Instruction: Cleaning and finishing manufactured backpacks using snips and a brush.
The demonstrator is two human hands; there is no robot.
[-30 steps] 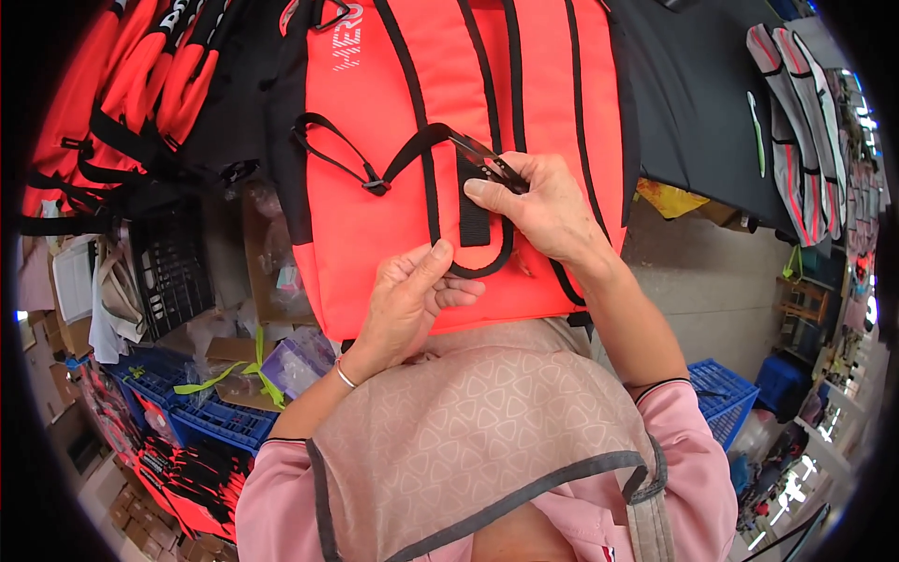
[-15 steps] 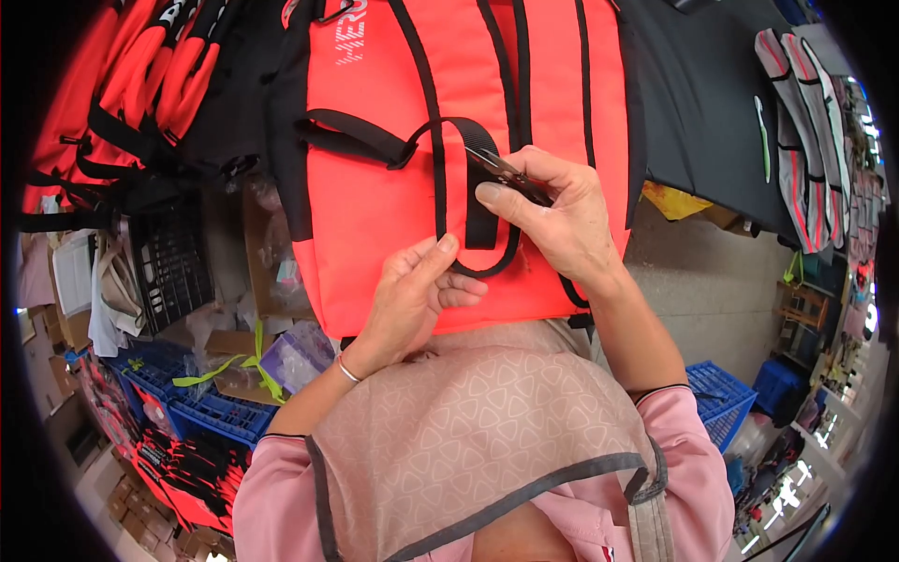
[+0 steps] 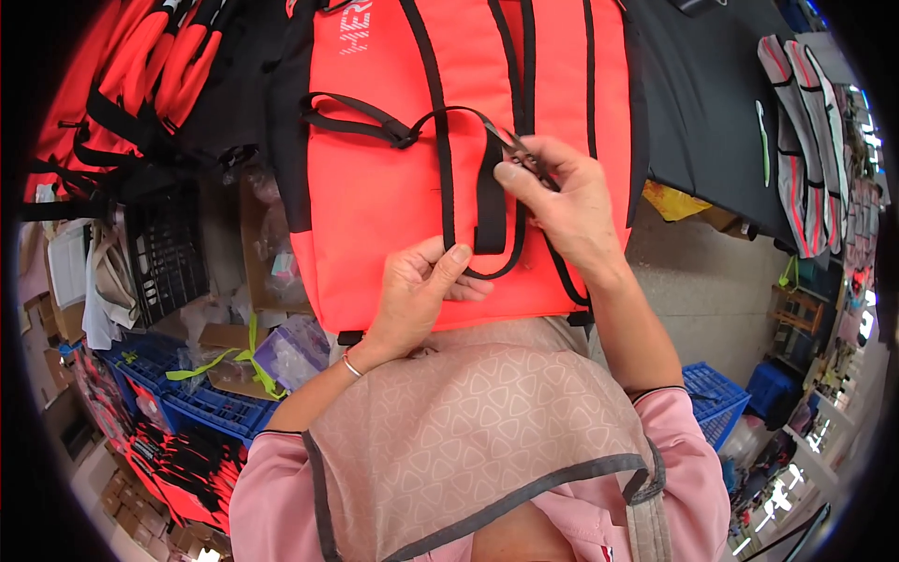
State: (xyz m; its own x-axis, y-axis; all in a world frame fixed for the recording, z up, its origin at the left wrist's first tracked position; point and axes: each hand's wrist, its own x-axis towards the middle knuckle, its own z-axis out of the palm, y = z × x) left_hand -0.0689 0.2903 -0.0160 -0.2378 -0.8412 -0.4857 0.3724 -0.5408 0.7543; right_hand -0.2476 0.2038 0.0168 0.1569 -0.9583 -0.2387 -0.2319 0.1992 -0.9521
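A bright red-orange backpack [image 3: 365,206] with black sides lies before me, its shoulder straps facing up. Closed around a pair of small dark thread snips [image 3: 524,159], my right hand [image 3: 576,206] is over the strap area, blades pointing up and left. A black webbing strap [image 3: 491,220] hangs by the snips and loops left to a buckle [image 3: 405,137]. Whether the blades touch the webbing I cannot tell. My left hand [image 3: 417,290] pinches the black-edged lower end of the shoulder strap [image 3: 464,187] between thumb and fingers.
More red and black bags [image 3: 140,70] are heaped at the far left. Grey strap pieces [image 3: 796,140] lie on the dark table [image 3: 698,112] at right. Blue crates [image 3: 716,403] stand low on both sides, and an open cardboard box [image 3: 248,253] is beside the backpack.
My right hand has shifted slightly right and down with the snips. The webbing has bent and turned partly edge-on. My left hand keeps its pinch on the strap end.
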